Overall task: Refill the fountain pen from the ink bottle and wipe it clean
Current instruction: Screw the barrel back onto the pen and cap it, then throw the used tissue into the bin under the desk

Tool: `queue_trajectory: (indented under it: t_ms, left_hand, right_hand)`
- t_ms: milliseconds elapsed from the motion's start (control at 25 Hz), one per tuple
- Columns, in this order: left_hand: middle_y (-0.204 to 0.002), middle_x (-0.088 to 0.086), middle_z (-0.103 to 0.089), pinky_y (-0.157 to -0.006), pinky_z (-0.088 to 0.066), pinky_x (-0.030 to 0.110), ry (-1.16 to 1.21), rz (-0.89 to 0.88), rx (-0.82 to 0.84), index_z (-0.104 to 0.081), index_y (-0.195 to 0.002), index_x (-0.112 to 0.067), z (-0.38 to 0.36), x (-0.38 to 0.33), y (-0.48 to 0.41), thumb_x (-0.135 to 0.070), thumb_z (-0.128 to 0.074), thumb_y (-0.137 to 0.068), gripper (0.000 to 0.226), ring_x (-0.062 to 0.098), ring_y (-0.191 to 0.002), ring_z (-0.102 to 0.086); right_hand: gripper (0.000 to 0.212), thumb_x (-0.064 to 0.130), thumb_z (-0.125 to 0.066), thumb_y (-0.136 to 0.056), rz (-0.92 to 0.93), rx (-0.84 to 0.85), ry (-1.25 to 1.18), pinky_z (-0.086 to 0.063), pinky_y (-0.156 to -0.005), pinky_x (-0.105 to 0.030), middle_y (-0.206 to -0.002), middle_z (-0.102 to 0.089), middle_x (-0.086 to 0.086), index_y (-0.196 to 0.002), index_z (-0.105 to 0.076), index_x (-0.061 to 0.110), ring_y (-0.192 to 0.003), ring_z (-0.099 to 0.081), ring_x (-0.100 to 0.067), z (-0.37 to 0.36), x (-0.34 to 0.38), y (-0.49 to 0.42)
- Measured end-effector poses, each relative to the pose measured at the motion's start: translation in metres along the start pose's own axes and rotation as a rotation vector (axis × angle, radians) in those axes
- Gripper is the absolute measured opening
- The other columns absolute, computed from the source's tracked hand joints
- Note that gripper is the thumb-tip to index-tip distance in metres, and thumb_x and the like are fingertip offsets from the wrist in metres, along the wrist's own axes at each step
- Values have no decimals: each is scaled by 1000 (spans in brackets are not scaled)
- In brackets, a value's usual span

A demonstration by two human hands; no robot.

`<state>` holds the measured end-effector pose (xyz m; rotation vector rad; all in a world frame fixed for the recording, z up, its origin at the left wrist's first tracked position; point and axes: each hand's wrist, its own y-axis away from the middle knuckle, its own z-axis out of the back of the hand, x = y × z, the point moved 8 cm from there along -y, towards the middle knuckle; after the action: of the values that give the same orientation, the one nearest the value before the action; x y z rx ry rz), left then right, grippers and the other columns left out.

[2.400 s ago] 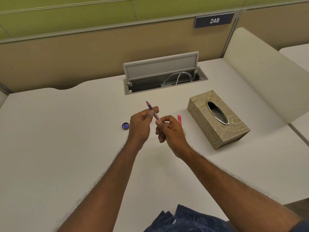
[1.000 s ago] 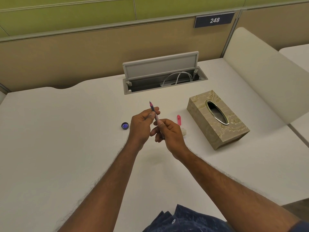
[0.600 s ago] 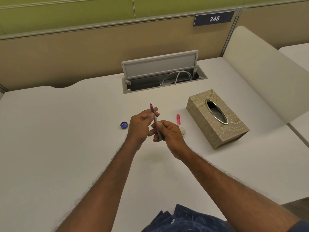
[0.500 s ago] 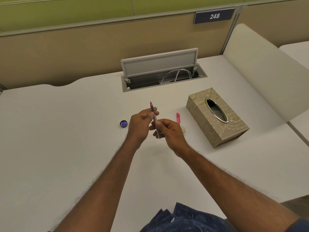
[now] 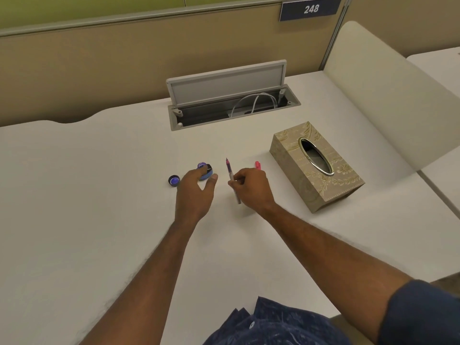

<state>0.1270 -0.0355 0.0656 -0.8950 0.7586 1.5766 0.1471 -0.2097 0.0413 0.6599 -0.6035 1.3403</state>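
- One fountain pen (image 5: 232, 181), uncapped, is over the middle of the tabletop (image 5: 87, 207), pinched in the curled fingers of the right hand (image 5: 251, 189), its nib pointing toward the far edge
- One ink bottle (image 5: 206, 172) stands open just left of the pen, with blue-purple showing at its mouth
- The left hand (image 5: 195, 194) is spread wide at the bottle, fingers on its left side and thumb just off its right; whether it touches the bottle cannot be told
- One round bottle cap (image 5: 173, 181) lies upturned beside the left hand, on the side toward the left edge
- One pink pen cap (image 5: 257, 165) lies just beyond the right hand
- One gold-patterned tissue box (image 5: 316, 175) sits toward the right edge, its oval slot dark inside
- One cable hatch (image 5: 234, 105) near the far edge stands open, with a looped white cable (image 5: 254, 102) in it
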Motion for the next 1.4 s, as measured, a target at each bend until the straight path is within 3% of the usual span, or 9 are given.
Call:
queue_trajectory:
  t_ms: [120, 240, 360, 440, 881, 961, 1121, 1241, 1401]
  left_hand:
    - [-133, 3, -58, -103, -39, 30, -223, -137, -37, -54, -131, -13, 12, 2, -4, -34, -61, -89, 47, 20, -123, -52]
    - [-143, 3, -48, -106, -34, 34, -441, -166, 43, -42, -140, -14, 11, 14, -11, -44, -60, -88, 62, 23, -131, -43]
    - [-149, 5, -41, -112, -29, 38, -563, -185, 88, -35, -144, -15, 9, 24, -16, -49, -59, -87, 70, 23, -137, -36]
    - [-152, 5, -36, -113, -25, 38, -602, -188, 91, -32, -145, -15, 10, 27, -15, -49, -57, -87, 72, 22, -141, -31]
    - [-152, 5, -35, -113, -25, 39, -603, -171, 98, -34, -145, -16, 9, 39, -12, -51, -55, -87, 71, 22, -141, -29]
    - [-153, 4, -34, -114, -24, 39, -599, -164, 102, -33, -145, -16, 9, 38, -13, -52, -55, -87, 71, 22, -142, -28]
    - [-154, 5, -32, -115, -22, 39, -600, -163, 98, -32, -146, -16, 9, 33, -11, -52, -54, -88, 72, 22, -143, -27]
    - [-153, 5, -34, -114, -23, 39, -595, -183, 87, -33, -145, -15, 9, 28, -9, -52, -54, -88, 71, 22, -142, -28]
    - [-146, 5, -41, -107, -33, 41, -601, -228, 99, -36, -142, -13, 0, 18, 2, -49, -56, -88, 69, 24, -134, -37]
  right_hand:
    - [17, 26, -67, -84, -32, 61, 218, -36, -110, -43, -81, -71, -6, -88, -71, 10, -82, -67, -21, -11, -3, -21]
    - [13, 24, -61, -86, -61, 132, 367, -33, -102, -28, -78, -62, -3, -84, -63, 12, -92, -66, -23, -20, 2, -33]
    - [15, 16, -60, -88, -82, 161, 371, -33, -92, -25, -97, -65, -7, -100, -62, 8, -101, -63, -22, -23, 6, -39]
    - [23, 14, -60, -89, -95, 172, 376, -36, -99, -27, -108, -66, -9, -110, -61, 6, -106, -62, -22, -22, 6, -41]
    - [27, 19, -61, -90, -115, 174, 395, -38, -101, -30, -111, -65, -9, -113, -60, 6, -105, -62, -22, -28, 3, -45]
    - [27, 22, -62, -89, -112, 179, 400, -37, -96, -27, -107, -65, -9, -110, -60, 6, -104, -62, -23, -27, 3, -45]
    - [29, 32, -66, -86, -94, 158, 401, -41, -100, -34, -93, -62, -6, -101, -61, 7, -100, -62, -23, -20, -1, -46]
    - [39, 38, -67, -86, -37, 111, 382, -46, -89, -30, -110, -66, -6, -112, -64, 9, -103, -61, -21, -8, -2, -44]
    - [44, 42, -68, -85, 164, 80, 395, -43, -94, -32, -115, -63, -3, -121, -61, 18, -111, -55, -21, 18, -1, -27]
